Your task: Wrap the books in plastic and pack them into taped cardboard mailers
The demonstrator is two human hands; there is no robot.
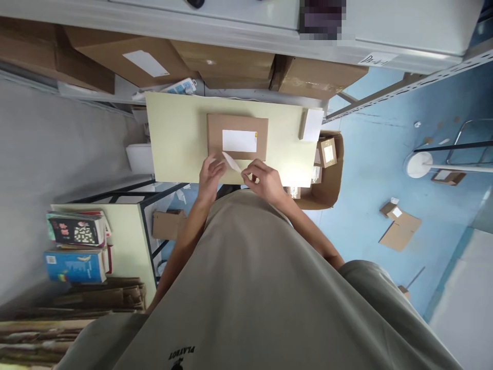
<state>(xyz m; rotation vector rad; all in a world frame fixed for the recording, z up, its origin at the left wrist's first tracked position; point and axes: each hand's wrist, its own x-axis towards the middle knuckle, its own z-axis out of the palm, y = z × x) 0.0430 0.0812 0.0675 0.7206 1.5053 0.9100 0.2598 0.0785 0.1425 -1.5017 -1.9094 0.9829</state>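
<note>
Your right hand [265, 180] pinches the near end of a white slip [231, 162] between thumb and fingertips; your left hand [210, 177] has loosely bent, blurred fingers, and whether they touch the slip you cannot tell from here. The slip's long axis slants from the right fingertips away and leftward, its far end nearer your left hand. Just beyond lies the carton [215, 136], lengthwise across the table [173, 139], its white label [239, 141] facing up. The table's near edge runs close to your body; its surface gives room either side, bounded rightward by a white stack [313, 125].
</note>
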